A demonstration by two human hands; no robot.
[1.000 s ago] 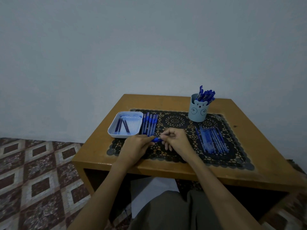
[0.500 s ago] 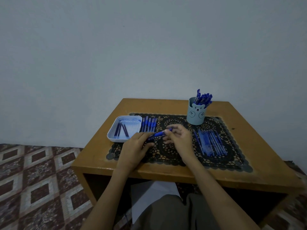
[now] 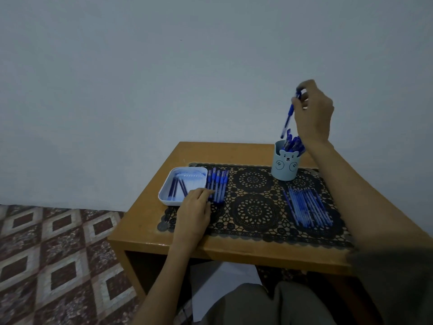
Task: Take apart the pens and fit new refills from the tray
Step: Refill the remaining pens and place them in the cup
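My right hand point(image 3: 314, 111) is raised above the bear-face pen cup point(image 3: 284, 168) and pinches the top of a blue pen point(image 3: 288, 118), which hangs tip-down just over the pens standing in the cup. My left hand point(image 3: 194, 208) rests on the black lace mat point(image 3: 255, 208), its loosely bent fingertips touching the lower ends of a row of several blue pens point(image 3: 217, 185). Directly left of that row is a white tray point(image 3: 164, 195) holding a few dark refills point(image 3: 178, 186).
Several thin blue refills or pen barrels point(image 3: 308, 205) lie side by side on the mat's right part, under my right forearm. The small wooden table point(image 3: 150, 205) stands against a plain wall. Patterned floor tiles point(image 3: 46, 254) show to the left.
My right hand rose from the mat's centre to above the cup, carrying a blue pen. My left hand let go and slid left to the row of pens beside the tray.
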